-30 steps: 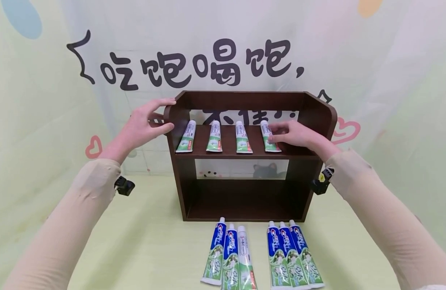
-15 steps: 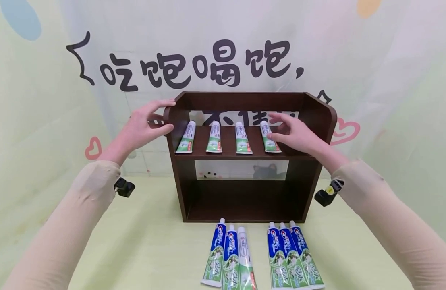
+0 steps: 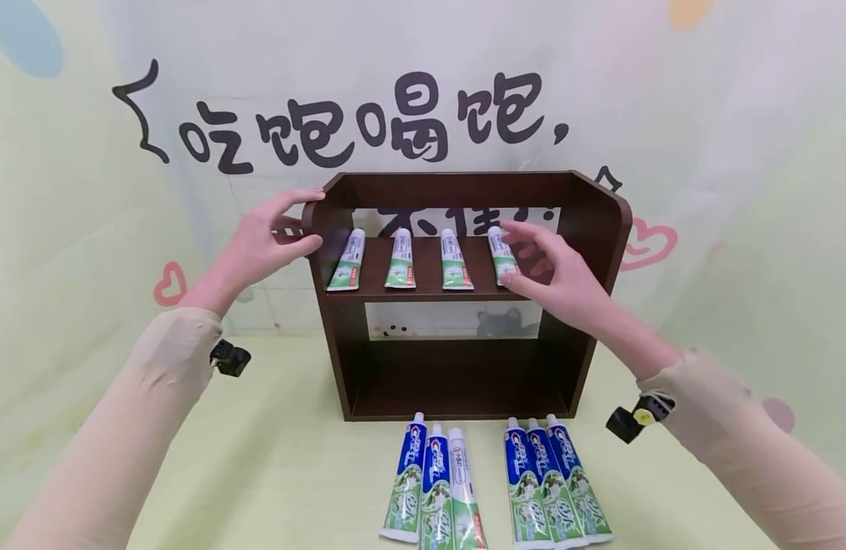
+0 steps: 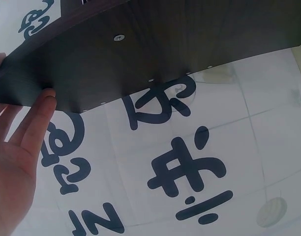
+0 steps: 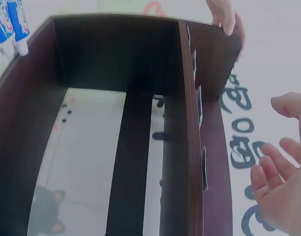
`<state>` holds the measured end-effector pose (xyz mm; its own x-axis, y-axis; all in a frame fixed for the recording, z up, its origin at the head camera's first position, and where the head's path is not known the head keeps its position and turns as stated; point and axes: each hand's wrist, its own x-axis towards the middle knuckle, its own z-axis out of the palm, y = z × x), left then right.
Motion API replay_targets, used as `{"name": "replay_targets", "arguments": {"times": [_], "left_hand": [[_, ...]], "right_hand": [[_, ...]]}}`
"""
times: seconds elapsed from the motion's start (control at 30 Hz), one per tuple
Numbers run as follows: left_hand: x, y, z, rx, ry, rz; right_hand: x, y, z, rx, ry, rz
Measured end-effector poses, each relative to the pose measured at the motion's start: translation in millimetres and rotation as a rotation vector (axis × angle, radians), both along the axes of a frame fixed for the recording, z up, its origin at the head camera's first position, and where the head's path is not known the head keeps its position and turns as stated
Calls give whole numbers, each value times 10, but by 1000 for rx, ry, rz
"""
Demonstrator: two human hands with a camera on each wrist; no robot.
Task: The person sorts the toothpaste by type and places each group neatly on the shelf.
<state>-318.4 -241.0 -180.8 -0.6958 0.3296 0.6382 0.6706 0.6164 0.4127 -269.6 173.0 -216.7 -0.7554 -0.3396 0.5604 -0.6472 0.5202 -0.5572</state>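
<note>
A dark brown two-tier shelf (image 3: 457,353) stands upright on the table. My left hand (image 3: 257,238) holds the upper front edge of its left side panel; in the left wrist view, fingers (image 4: 38,118) press against the panel's outer face. On the upper tier several white-and-green toothpaste tubes lie in a spaced row, caps toward the back. The rightmost toothpaste tube (image 3: 500,248) is partly hidden by my right hand (image 3: 567,279), whose fingers are spread. The right wrist view shows this hand (image 5: 283,172) apart from the shelf, holding nothing.
Before the shelf lie two groups of tubes: two blue-and-green toothpaste tubes (image 3: 407,485) beside a white-and-green tube (image 3: 465,489), and three more blue-and-green tubes (image 3: 552,489) to the right. A printed curtain (image 3: 711,137) hangs behind.
My right hand has let go of the rightmost toothpaste tube, opened its fingers and drawn back a little toward me. The left hand stays on the shelf; the head view has shifted slightly.
</note>
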Motion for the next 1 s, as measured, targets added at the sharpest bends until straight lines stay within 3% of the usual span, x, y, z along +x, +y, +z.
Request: {"name": "replay_targets", "arguments": {"times": [0.43,1.0], "left_hand": [[11,-11,-6,-1,-5,8],[15,19,13,5,-13,3]], "right_hand": [[245,-107,-302,-33,97,49],[415,-277,-813,24,73,60]]}}
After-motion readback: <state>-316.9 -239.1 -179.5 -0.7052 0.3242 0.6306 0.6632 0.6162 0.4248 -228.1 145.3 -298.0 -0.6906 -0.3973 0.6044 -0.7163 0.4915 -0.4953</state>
